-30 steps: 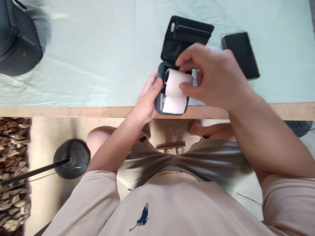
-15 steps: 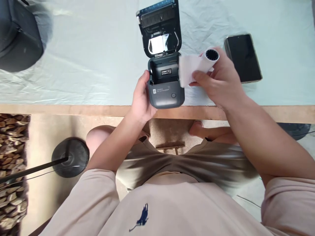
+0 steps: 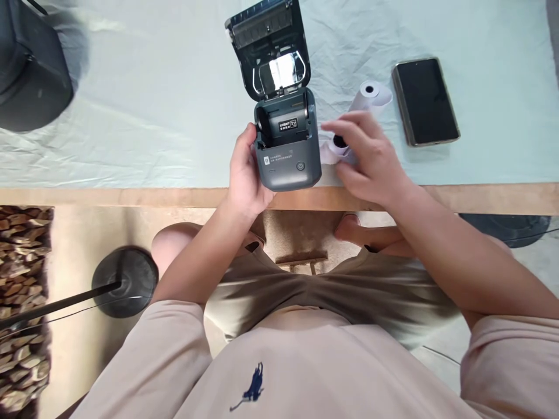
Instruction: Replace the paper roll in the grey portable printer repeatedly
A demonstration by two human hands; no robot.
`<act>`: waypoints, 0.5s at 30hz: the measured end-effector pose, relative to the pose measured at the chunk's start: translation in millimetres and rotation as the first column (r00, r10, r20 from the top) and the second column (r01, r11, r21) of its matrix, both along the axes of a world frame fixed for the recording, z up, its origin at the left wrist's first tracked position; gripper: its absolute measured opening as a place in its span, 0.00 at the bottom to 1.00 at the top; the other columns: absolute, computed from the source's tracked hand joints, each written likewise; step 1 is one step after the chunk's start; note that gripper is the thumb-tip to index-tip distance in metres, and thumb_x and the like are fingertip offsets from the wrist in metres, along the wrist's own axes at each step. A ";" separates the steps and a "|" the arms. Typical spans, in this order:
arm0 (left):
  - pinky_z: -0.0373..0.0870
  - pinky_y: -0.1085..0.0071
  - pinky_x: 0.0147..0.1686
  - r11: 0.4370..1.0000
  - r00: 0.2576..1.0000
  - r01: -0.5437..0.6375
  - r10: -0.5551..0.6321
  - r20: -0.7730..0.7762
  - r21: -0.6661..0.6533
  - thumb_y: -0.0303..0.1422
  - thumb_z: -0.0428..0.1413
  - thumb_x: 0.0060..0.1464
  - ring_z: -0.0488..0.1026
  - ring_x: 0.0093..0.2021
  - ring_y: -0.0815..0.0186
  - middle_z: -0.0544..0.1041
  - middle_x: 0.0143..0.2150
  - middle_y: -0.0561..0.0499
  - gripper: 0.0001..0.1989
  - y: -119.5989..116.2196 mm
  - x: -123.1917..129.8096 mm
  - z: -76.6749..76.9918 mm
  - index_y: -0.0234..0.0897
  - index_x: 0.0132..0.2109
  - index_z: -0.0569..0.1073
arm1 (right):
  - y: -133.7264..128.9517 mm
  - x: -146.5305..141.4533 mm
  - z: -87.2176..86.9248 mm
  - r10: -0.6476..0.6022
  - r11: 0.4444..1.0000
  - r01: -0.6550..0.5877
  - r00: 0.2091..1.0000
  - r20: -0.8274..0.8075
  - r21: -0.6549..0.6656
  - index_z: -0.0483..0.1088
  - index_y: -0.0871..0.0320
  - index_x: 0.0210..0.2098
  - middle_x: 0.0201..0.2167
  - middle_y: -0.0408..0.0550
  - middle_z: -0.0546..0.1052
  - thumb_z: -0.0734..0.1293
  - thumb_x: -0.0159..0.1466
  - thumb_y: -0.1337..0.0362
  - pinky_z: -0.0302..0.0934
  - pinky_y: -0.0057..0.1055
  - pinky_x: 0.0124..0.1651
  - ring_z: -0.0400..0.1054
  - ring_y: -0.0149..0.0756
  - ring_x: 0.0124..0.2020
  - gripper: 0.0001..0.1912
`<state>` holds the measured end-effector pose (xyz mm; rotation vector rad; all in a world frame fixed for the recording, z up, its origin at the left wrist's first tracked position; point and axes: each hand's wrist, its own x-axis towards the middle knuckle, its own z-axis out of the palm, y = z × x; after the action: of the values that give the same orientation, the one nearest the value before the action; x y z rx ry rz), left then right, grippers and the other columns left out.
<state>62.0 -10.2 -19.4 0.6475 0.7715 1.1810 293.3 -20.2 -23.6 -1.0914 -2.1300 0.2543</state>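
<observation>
My left hand (image 3: 245, 171) grips the left side of a dark grey portable label printer (image 3: 289, 166). The printer's lid (image 3: 279, 64) is tipped up, and the paper bay (image 3: 283, 125) shows no roll inside. My right hand (image 3: 371, 154) has its fingers apart, just right of the printer. Close under these fingers lies a white paper roll (image 3: 332, 152) with a dark core, partly hidden by the hand. Behind it on the cloth is another white paper roll (image 3: 369, 92) with a small core and a loose end curling to the right.
A phone (image 3: 425, 102) lies on the light green cloth (image 3: 166, 105) to the right. At the back left stands a dark bag or case (image 3: 32, 70). The wooden table edge (image 3: 489, 199) runs in front of me. On the floor is a round black stand base (image 3: 124, 281).
My right hand has let go of the large-core paper roll, which now rests on the cloth by the printer. A second roll has come into view. The printer shifted slightly left.
</observation>
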 end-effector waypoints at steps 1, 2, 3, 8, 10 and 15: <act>0.84 0.51 0.63 1.000 1.000 -0.003 0.003 -0.006 0.002 0.50 0.45 0.73 0.78 0.70 0.48 0.88 0.47 0.47 0.24 -0.2 -0.1 0.3 0.41 0.47 0.81 | 1.7 2.3 5.9 -0.027 0.999 0.028 0.999 -0.024 0.043 0.70 0.47 0.63 0.56 0.53 0.76 0.64 0.61 0.70 0.74 0.49 0.58 0.75 0.50 0.57 0.31; 0.84 0.51 0.63 1.000 1.000 -0.007 0.007 -0.013 0.000 0.50 0.46 0.73 0.78 0.70 0.48 0.88 0.48 0.47 0.24 -0.6 -0.3 1.0 0.41 0.47 0.81 | 4.6 5.9 11.5 -0.076 0.993 0.081 0.996 -0.053 0.085 0.70 0.47 0.61 0.54 0.54 0.76 0.65 0.62 0.69 0.74 0.50 0.58 0.74 0.50 0.57 0.29; 0.84 0.51 0.64 1.000 1.000 -0.009 0.009 -0.022 -0.006 0.50 0.47 0.73 0.78 0.70 0.48 0.88 0.49 0.47 0.23 -1.0 -0.3 1.7 0.42 0.47 0.81 | 9.0 10.4 15.9 -0.141 0.982 0.150 0.987 -0.081 0.113 0.70 0.48 0.60 0.53 0.54 0.75 0.65 0.63 0.68 0.74 0.50 0.57 0.74 0.51 0.56 0.26; 0.81 0.52 0.67 1.000 1.000 -0.010 0.009 -0.028 -0.012 0.49 0.47 0.73 0.75 0.74 0.49 0.87 0.49 0.45 0.23 -2.6 0.5 3.0 0.41 0.46 0.81 | 47.3 27.1 8.1 -0.424 0.904 0.421 0.905 -0.035 -0.075 0.68 0.53 0.57 0.58 0.57 0.69 0.74 0.58 0.67 0.68 0.54 0.65 0.69 0.53 0.60 0.29; 0.80 0.52 0.68 1.000 0.999 -0.028 0.028 -0.021 0.002 0.48 0.46 0.74 0.72 0.76 0.50 0.87 0.50 0.46 0.23 -3.3 0.8 1.9 0.40 0.45 0.81 | 61.2 24.3 -0.4 -0.479 0.854 0.472 0.877 0.026 -0.219 0.68 0.52 0.56 0.57 0.57 0.69 0.78 0.54 0.65 0.67 0.57 0.64 0.70 0.54 0.56 0.32; 0.76 0.49 0.72 1.000 1.000 -0.004 0.004 -0.029 0.015 0.49 0.48 0.72 0.68 0.78 0.47 0.86 0.52 0.43 0.22 -7.8 0.1 3.6 0.40 0.48 0.80 | 68.8 9.6 3.1 -0.494 0.797 0.471 0.868 0.041 -0.379 0.68 0.45 0.48 0.46 0.47 0.75 0.75 0.55 0.71 0.64 0.52 0.61 0.70 0.49 0.49 0.25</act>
<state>62.0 -18.0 -15.8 0.6776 0.7895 1.1840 302.9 48.6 -20.5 -1.7901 -1.7048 0.4571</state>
